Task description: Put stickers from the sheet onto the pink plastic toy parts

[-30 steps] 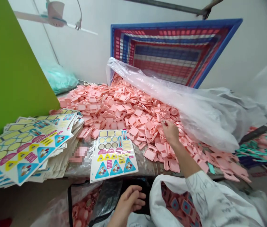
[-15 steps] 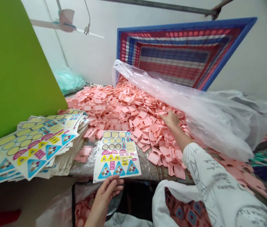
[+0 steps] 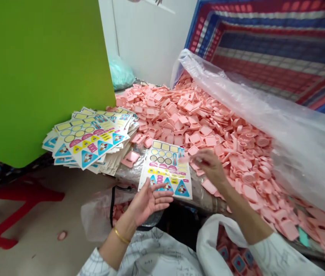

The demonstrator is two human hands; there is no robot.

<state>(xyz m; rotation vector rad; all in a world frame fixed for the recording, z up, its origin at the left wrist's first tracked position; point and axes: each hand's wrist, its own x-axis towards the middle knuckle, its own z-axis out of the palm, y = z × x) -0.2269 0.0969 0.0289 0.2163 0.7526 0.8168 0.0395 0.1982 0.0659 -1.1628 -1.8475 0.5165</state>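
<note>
A sticker sheet (image 3: 148, 180) lies at the table's front edge, printed with yellow frames, circles and blue triangles. My left hand (image 3: 152, 199) is over its lower edge, palm up with fingers spread, and holds nothing. Above the sheet's right side, my right hand (image 3: 210, 165) has its fingers pinched on a small pink plastic piece (image 3: 183, 159), smeared by motion. Behind and to the right spreads a big heap of pink plastic pieces (image 3: 179, 119). One loose pink piece (image 3: 130, 158) lies left of the sheet, beside a thick stack of sticker sheets (image 3: 93, 136).
A green panel (image 3: 41, 76) stands at the left. Clear plastic sheeting (image 3: 300, 142) lies over the heap's right side, before a striped basket (image 3: 260, 65). A white bag (image 3: 208, 237) below holds pink pieces with blue stickers. A red stool (image 3: 15, 207) stands lower left.
My right hand has come from the heap leftward to the sheet with a pink piece. My left hand has opened and turned palm up. The view has swung left and down.
</note>
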